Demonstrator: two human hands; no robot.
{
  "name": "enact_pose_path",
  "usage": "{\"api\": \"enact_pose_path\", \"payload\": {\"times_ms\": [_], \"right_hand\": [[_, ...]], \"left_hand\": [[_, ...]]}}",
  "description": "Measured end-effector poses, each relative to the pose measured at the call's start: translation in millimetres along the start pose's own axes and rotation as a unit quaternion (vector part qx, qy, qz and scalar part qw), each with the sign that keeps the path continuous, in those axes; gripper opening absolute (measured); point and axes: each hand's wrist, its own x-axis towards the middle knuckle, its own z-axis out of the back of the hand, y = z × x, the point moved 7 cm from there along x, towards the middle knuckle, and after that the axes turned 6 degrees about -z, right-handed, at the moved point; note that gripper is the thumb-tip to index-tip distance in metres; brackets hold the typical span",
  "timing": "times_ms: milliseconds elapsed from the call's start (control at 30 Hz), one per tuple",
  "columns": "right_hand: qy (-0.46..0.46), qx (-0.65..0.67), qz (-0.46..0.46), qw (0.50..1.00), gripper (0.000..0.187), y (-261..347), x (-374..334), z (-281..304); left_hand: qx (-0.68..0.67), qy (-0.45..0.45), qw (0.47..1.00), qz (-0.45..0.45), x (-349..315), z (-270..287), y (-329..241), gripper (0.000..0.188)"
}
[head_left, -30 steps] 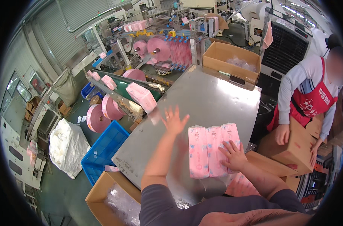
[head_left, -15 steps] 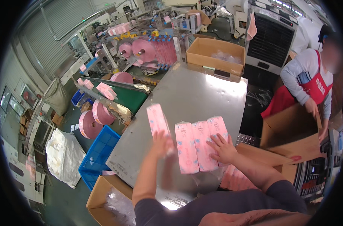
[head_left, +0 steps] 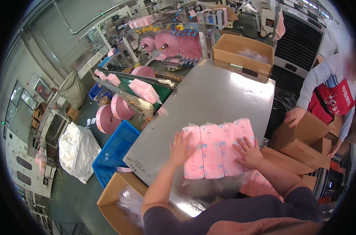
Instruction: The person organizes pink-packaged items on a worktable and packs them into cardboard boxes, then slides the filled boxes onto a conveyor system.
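Metal tbl [head_left: 209,90] — pink pkgs [head_left: 214,153] under R hand [head_left: 249,154], L hand [head_left: 181,150] at edge.

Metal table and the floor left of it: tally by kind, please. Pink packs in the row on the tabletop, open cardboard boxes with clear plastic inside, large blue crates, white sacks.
Pink packs in the row: 4
Cardboard boxes with clear plastic: 2
Large blue crate: 1
White sack: 1
Total: 8

Both hands [head_left: 248,155] and forearms [head_left: 160,188] are bare; behind them, short dark-grey sleeves [head_left: 304,201] join a top [head_left: 232,212] of the same plain colour.
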Motion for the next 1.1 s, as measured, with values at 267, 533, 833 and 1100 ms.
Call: {"api": "enact_pose_path", "payload": {"times_ms": [267,533,833,1100], "right_hand": [[0.011,-0.003,-0.009,1.0,0.068,0.1,6.6,-1.8],[-0.147,0.286,-0.1,0.942,0.075,-71.3,9.0,7.1],[-0.015,0.754,-0.199,0.626,0.061,-116.4,15.9,-91.8],[0.066,0.92,-0.182,0.34,0.054,-85.9,18.5,-133.4]], "left_hand": [[0.06,-0.176,0.97,0.155,196.1,51.1,78.4,0.076],[0.078,-0.038,0.995,-0.054,133.5,-3.6,129.7,0.036],[-0.171,-0.079,0.98,0.057,-112.5,-9.5,94.6,0.051],[-0.771,-0.025,0.587,0.248,-52.1,-118.9,113.7,0.066]]}}
